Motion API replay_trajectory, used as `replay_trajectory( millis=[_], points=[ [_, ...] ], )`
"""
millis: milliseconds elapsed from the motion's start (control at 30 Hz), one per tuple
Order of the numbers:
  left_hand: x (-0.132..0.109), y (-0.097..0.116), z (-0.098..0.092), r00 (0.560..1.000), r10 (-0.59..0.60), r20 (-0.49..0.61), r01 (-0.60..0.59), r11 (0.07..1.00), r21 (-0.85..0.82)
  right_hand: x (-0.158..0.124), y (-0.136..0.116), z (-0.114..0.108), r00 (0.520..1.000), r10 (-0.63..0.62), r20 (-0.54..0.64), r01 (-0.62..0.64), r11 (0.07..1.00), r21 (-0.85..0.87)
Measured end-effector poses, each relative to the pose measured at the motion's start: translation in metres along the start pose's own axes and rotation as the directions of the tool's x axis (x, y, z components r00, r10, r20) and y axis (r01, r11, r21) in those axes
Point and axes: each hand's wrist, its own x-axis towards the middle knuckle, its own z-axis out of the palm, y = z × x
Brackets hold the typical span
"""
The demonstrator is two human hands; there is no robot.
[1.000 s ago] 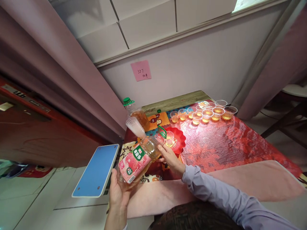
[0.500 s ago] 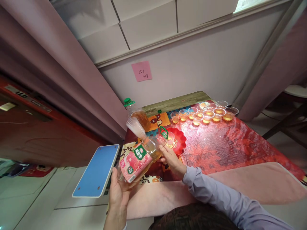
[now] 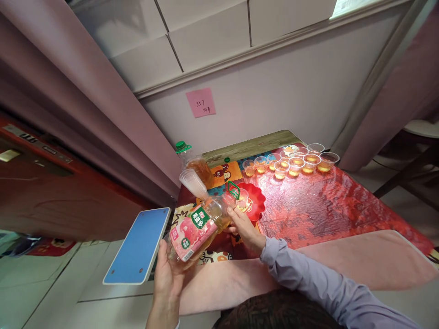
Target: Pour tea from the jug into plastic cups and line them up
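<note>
"Table [image 3: 329, 201] first: what shows?"
"Mostly its red-covered side. A pink cloth [image 3: 370, 256] covers the near edge, partly hidden by a dark shape [image 3: 284, 310] cut off at the bottom."
"The labelled bottle [image 3: 194, 233]?"
"Tilted, neck at the red dish [image 3: 259, 203], gripped at both ends: the left hand [image 3: 167, 274] cups its base, fingers hidden beneath; the right hand [image 3: 243, 224] wraps the neck, some fingers out of sight."
"The second bottle [image 3: 202, 170]?"
"Behind, its lower part blocked by the cup stack [image 3: 193, 183]."
"Inside the dish?"
"A clear cup [image 3: 244, 195], half covered by the green handle [image 3: 239, 193]. I can't tell whether liquid is running."
"The far cups [image 3: 295, 168]?"
"Overlapping; the back ones' contents are unclear."
</note>
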Motion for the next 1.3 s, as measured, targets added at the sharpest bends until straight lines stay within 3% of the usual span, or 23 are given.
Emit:
replay_trajectory(
  millis=[233, 433, 667, 1167, 1300],
  points=[
    [0.000, 0.001, 0.004, 0.999, 0.035, -0.010, -0.034, 0.999, 0.014, 0.001, -0.003, 0.000, 1.000, 0.022, -0.005, -0.022, 0.999, -0.029],
    [0.004, 0.005, -0.003, 0.998, -0.046, 0.036, 0.047, 0.999, -0.025, 0.002, -0.003, 0.000, 1.000, 0.017, -0.016, -0.018, 1.000, -0.023],
    [-0.002, 0.007, 0.006, 0.996, -0.064, 0.056, 0.067, 0.996, -0.054, 0.002, -0.002, -0.001, 0.998, 0.058, -0.027, -0.059, 0.998, -0.033],
    [-0.008, 0.008, 0.016, 0.999, -0.029, -0.030, 0.031, 0.998, 0.056, -0.001, -0.006, 0.001, 0.999, 0.044, -0.018, -0.045, 0.998, -0.033],
    [-0.009, 0.007, 0.019, 0.995, -0.006, -0.105, 0.015, 0.996, 0.088, -0.001, -0.006, 0.002, 0.999, 0.027, -0.017, -0.028, 0.999, -0.027]
  ],
)
